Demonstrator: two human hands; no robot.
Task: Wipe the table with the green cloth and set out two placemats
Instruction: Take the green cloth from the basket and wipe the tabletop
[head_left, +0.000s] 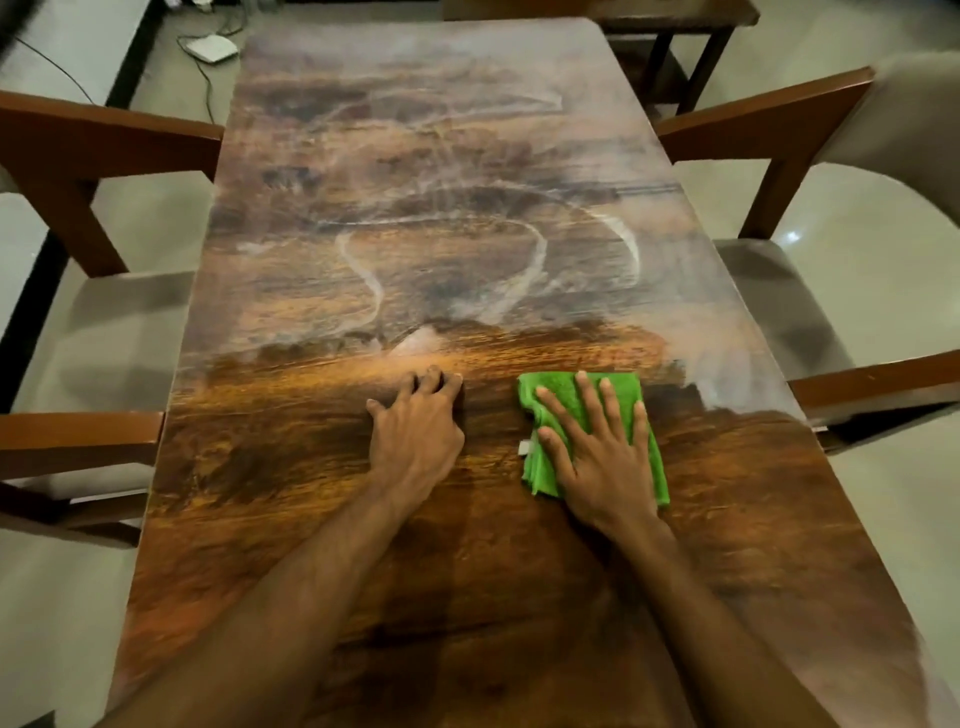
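**ITEM: GREEN CLOTH, IN USE ON SURFACE**

Loc.: green cloth (566, 397) lies folded flat on the surface (467, 597), right of centre, nearer the right long edge than the left. It sits where the dark, clear-looking near part meets a whitish haze (441, 208) covering the far part.

Hands: right hand (605, 457) lies flat on top of the cloth, fingers straight and spread, pressing not gripping. Left hand (415, 441) holds nothing. Its fingers are arched w/ tips on bare wood just beside the cloth, prob. as a brace.

Handling (est.): soft, light, several layers. Likely to bunch or unfold if pushed from one corner. A flat palm over the middle keeps the layers together, and a small white tag shows at its left edge. To lift it, pinch the folded left edge so the layers come up as one. Glossy wood, so it should slide easily.

Progress (est.): wiping approx. half done, far end still streaked.

Placemats: none in view.

Also present: chairs (109, 332) along both long edges.
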